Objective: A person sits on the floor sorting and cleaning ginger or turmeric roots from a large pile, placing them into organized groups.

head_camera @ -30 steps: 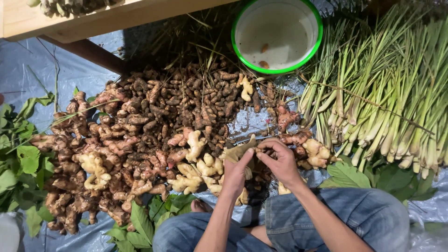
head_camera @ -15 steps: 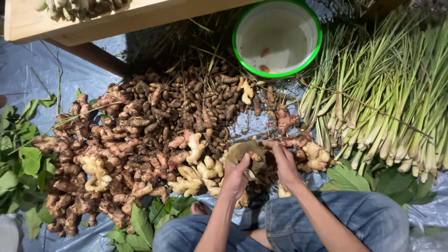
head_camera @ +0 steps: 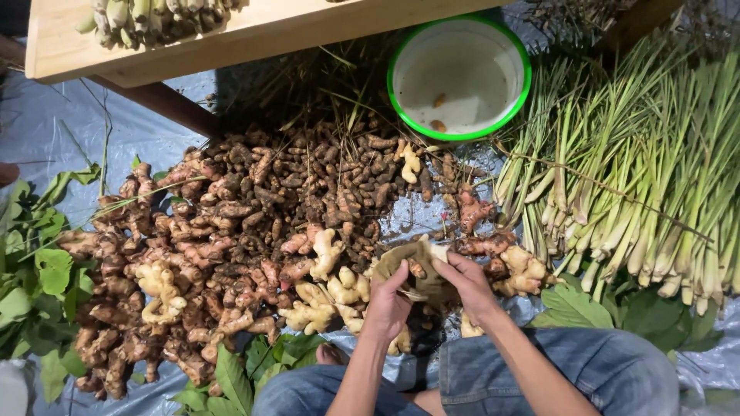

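While both hands grip the same thing, the left hand and right hand sit close together, each closed on an edge of a brown bag held open like a pouch just above the near edge of the tarp. A small root piece lies in the bag's mouth. The bag looks thin, soft and light, crumpling where the fingers pinch it; it seems to be paper or dry leaf, though which I cannot tell. It would probably tear if pulled hard or overfilled, so its rim, where the hands already hold it, is the sensible place to grip, with support underneath once it fills.

Spread over the middle of the tarp is the root pile: knobbly brown and pale rhizomes, hard, dirty, rough enough not to slip, and heavy in bulk. Individual pieces would lift easily by their lobes.

Toward the far edge stands a white bowl with a green rim, a few scraps inside. Along the right edge lie lemongrass stalks, stiff and fibrous. Green leaves edge the left side and near side. A wooden plank crosses the far left corner. No labels or signs show.
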